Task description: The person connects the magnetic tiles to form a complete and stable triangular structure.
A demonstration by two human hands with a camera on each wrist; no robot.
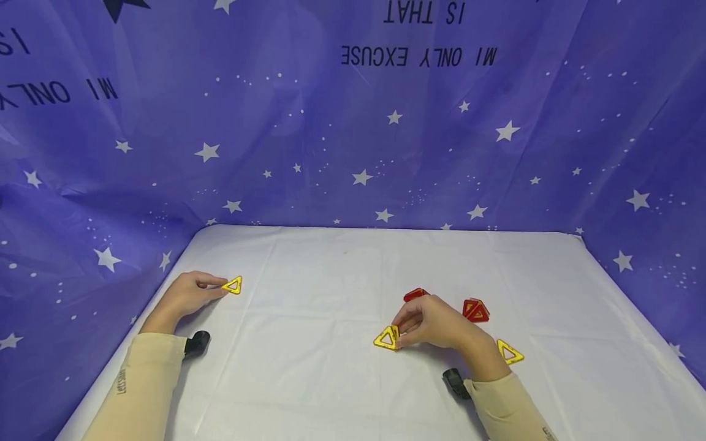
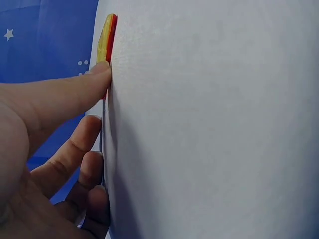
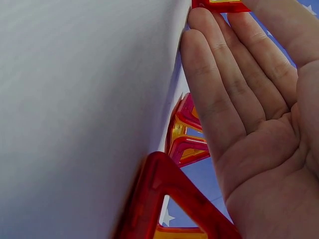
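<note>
At the left side of the white table, my left hand (image 1: 190,295) pinches a small yellow triangular magnetic tile (image 1: 233,285) by its edge. The left wrist view has the thumb on that tile (image 2: 107,40), which shows a red rim along one side. My right hand (image 1: 436,321) holds a yellow piece of joined triangular tiles (image 1: 386,337) between thumb and fingers, low over the table; the fingers hide part of it. In the right wrist view only a bit of this piece (image 3: 224,6) shows past the fingertips.
Behind the right hand stands a red triangular piece (image 1: 415,294), partly hidden. A red piece of joined triangles (image 1: 475,310) lies to its right. Another yellow triangular tile (image 1: 508,351) stands by the right wrist. A purple star-patterned cloth (image 1: 353,141) encloses the table (image 1: 309,380).
</note>
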